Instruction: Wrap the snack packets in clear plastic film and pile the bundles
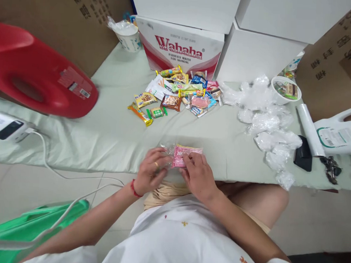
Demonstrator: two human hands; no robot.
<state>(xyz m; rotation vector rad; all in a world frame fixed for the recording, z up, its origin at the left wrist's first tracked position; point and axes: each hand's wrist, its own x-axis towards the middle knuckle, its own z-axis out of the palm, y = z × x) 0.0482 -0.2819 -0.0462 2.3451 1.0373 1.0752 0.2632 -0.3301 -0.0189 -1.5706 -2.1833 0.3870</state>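
Note:
At the table's front edge, a pink snack packet (178,160) with a yellow upper edge lies inside or against a clear plastic bag (169,148). My left hand (153,170), with a ring and a red bracelet, has its fingers curled on the bag's loose end. From the other side, my right hand (201,176) grips the pink packet, fingers on top and thumb at its near edge. Beyond my hands is a pile of wrapped snacks (171,102) in yellow, brown, green, blue and pink.
Crumpled clear plastic bags (265,123) lie at the right, beside a white tub (286,90) of snacks, a plastic roll (311,130) and keys (331,169). A Wahaha carton (180,48) stands behind. At left are a red jug (42,71) and a white device (7,126) with a cable.

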